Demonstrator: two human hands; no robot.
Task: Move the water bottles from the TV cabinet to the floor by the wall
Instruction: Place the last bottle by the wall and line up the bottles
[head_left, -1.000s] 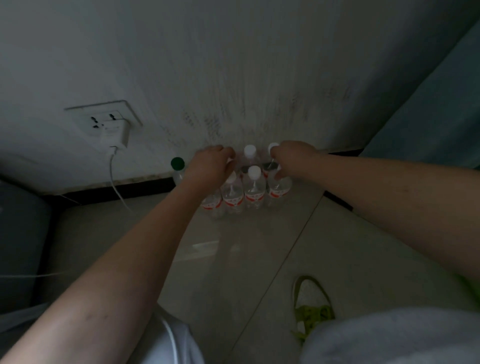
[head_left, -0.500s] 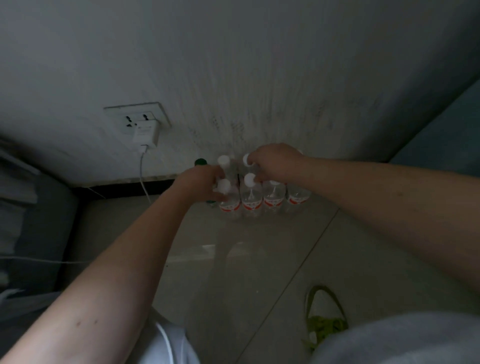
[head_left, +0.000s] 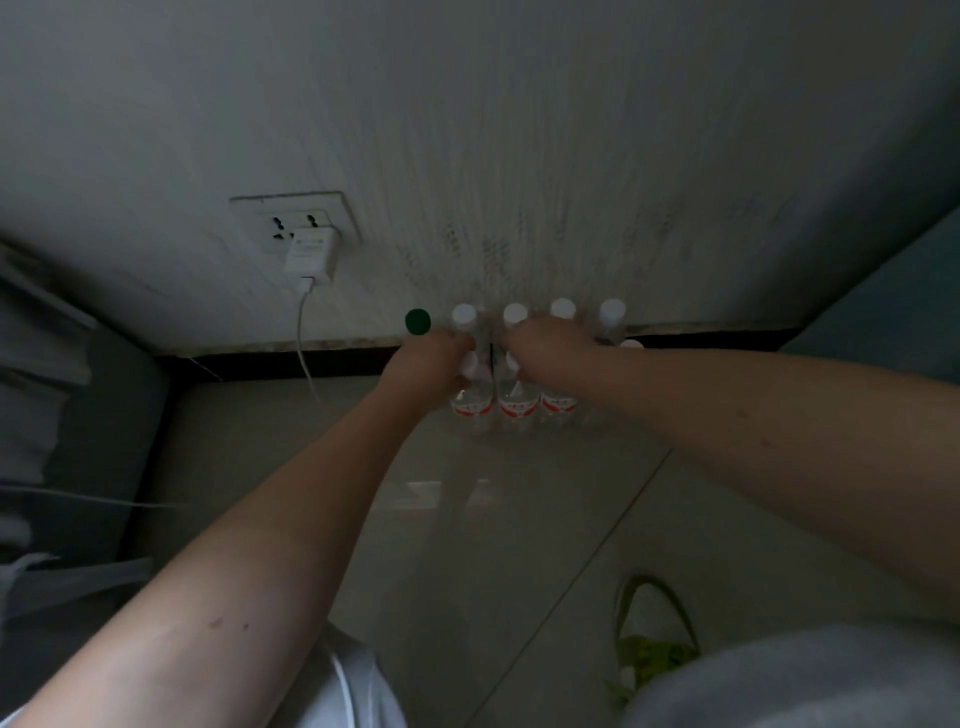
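water bottles (head_left: 514, 405) stood clustered on floor (head_left: 519, 519) against wall | left hand (head_left: 431, 364) fingers curled round a front bottle's neck | right hand (head_left: 553, 353) fingers curled over adjacent bottle tops

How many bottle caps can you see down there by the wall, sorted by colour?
White caps: 7 in view (4 in the back row, 3 partly hidden by the hands)
Green cap: 1
Total: 8 caps visible; the hands may hide more.
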